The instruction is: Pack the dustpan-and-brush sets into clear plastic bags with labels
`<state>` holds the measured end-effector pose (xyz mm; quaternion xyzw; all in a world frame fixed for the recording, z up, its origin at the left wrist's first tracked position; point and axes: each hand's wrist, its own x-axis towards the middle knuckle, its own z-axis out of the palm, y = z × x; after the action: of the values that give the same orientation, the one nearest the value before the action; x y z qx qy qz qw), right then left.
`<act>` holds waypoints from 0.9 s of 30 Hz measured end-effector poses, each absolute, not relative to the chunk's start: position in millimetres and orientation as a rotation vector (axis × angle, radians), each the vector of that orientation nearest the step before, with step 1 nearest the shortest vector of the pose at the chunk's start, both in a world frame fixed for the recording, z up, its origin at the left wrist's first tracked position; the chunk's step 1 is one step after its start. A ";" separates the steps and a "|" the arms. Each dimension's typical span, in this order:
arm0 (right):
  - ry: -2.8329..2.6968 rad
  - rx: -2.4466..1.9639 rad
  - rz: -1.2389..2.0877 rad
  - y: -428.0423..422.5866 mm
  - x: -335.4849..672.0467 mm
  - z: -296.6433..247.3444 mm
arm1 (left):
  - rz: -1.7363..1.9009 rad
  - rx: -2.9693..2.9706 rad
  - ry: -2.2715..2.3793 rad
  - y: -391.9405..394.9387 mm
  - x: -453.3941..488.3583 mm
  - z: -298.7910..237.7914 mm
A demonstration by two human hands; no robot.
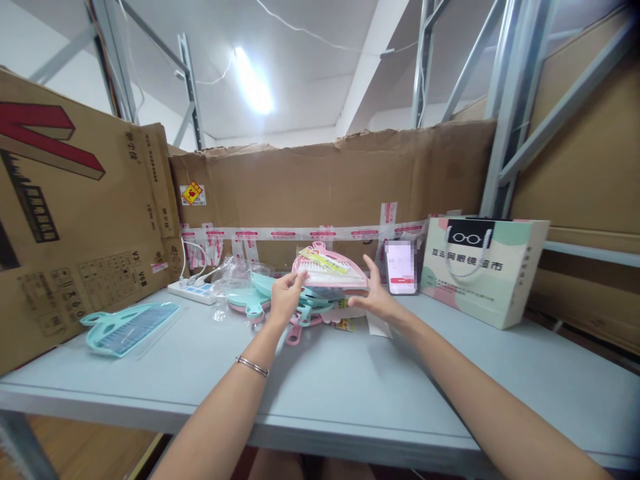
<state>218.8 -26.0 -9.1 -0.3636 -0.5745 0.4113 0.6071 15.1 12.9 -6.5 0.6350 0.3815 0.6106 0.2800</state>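
A pink dustpan and brush set (345, 275) with white bristles and a yellow-green label is held up over the grey table. My left hand (287, 293) pinches its left edge between thumb and fingers. At its right end is my right hand (377, 299), thumb and fingers spread; whether it touches the rim I cannot tell. Beneath and behind my hands lies a pile of teal and pink dustpan sets (254, 308), partly hidden by my left hand. A teal set with a blue-grey brush (137, 329), in clear wrap, lies apart on the left.
Crumpled clear plastic (231, 270) and a white power strip (193, 291) sit behind the pile. A lit phone (401, 268) leans upright beside a glasses-shop carry bag (475, 277) at right. Large cardboard boxes (300, 180) and metal shelf posts border the table (350, 393).
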 end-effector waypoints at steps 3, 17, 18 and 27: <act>-1.312 -0.926 0.785 -18.0 217.0 -17.8 | 1.602 1.781 1.042 6.3 15.8 -5.6; -1.000 -1.194 1.153 -24.2 235.5 0.1 | 1.334 1.858 1.125 -6.4 16.7 1.4; -1.013 -1.251 1.139 -26.9 239.1 2.3 | 1.287 1.894 1.071 -7.8 16.8 1.5; -1.012 -1.399 1.048 -97.2 346.5 -11.0 | 1.166 2.020 1.023 -13.1 18.5 6.5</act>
<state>346.5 -97.2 -11.0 -0.5864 -0.4245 0.4395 0.5319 18.5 -13.1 6.5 0.7582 0.3842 0.4377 0.2931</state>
